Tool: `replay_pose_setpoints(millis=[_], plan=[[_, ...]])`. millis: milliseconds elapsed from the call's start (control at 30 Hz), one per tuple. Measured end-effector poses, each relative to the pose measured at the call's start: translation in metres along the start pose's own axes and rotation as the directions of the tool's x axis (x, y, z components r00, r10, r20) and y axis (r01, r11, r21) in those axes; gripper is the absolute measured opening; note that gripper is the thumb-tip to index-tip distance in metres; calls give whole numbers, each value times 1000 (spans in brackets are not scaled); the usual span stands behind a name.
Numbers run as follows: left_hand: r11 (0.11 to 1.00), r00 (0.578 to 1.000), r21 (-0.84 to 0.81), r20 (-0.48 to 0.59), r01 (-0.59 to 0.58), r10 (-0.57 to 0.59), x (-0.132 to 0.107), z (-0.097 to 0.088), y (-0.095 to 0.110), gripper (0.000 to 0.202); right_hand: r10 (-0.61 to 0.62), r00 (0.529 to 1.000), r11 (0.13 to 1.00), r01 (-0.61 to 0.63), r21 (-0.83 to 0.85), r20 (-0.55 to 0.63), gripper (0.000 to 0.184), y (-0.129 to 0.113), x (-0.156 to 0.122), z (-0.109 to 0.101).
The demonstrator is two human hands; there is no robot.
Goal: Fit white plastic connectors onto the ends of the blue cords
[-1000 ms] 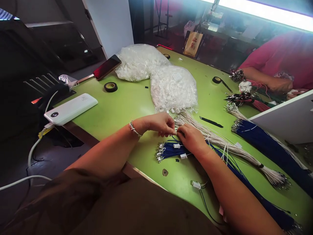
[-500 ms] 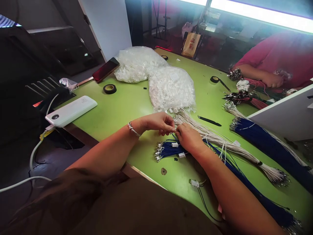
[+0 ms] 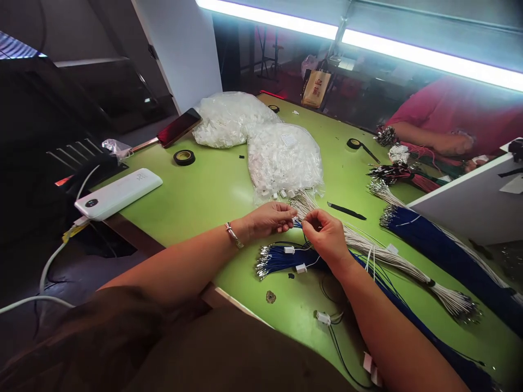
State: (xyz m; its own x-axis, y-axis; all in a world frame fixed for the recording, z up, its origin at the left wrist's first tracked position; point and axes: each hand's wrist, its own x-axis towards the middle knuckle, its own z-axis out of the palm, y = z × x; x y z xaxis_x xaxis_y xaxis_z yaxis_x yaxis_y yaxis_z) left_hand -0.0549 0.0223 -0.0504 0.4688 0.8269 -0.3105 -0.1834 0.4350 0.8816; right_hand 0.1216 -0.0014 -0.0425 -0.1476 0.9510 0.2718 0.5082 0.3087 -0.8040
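My left hand [image 3: 267, 218] and my right hand [image 3: 327, 237] meet fingertip to fingertip over the green table [image 3: 204, 185]. Between them they pinch a small white connector [image 3: 295, 220] with a thin wire running from it. Just below lies a bundle of blue wires [image 3: 281, 257] with metal terminals at its left end, and two white connectors rest on it. A bundle of white wires [image 3: 388, 256] runs diagonally behind my right hand. A finished connector with dark leads [image 3: 323, 317] lies near my right forearm.
Two clear bags of white connectors [image 3: 281, 158] sit at mid table. A white power bank [image 3: 118, 193], a phone [image 3: 178, 127] and tape rolls [image 3: 183, 157] lie to the left. Another blue bundle [image 3: 441, 250] and a white box [image 3: 474, 201] are at right. A person in pink [image 3: 461, 122] works opposite.
The camera view has tilted up slightly. My hands have shifted a little to the right and lifted the connector off the blue bundle, with my right fingers now raised.
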Motion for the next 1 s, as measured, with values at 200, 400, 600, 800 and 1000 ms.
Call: replay_pose_setpoints(millis=[200, 400, 600, 800, 1000], plan=[[999, 1000, 33, 3, -6, 6, -1, 0, 1, 42, -108, 994, 970, 107, -219, 9, 9, 4, -6, 2], [979, 996, 189, -46, -71, 81, 4, -2, -6, 44, -77, 997, 958, 76, -275, 7, 9, 5, -6, 3], [967, 993, 246, -80, -59, 81, -2, 9, -4, 49, -24, 997, 926, 49, -376, 71, 9, -2, -7, 3], [949, 987, 312, -139, -28, 75, -4, 13, 1, 22, -8, 986, 912, 76, -403, 168, 12, -7, -4, -8], [929, 980, 366, -155, -62, 126, -7, 13, 4, 13, 71, 975, 937, 8, -350, 211, 14, -11, 2, -22]])
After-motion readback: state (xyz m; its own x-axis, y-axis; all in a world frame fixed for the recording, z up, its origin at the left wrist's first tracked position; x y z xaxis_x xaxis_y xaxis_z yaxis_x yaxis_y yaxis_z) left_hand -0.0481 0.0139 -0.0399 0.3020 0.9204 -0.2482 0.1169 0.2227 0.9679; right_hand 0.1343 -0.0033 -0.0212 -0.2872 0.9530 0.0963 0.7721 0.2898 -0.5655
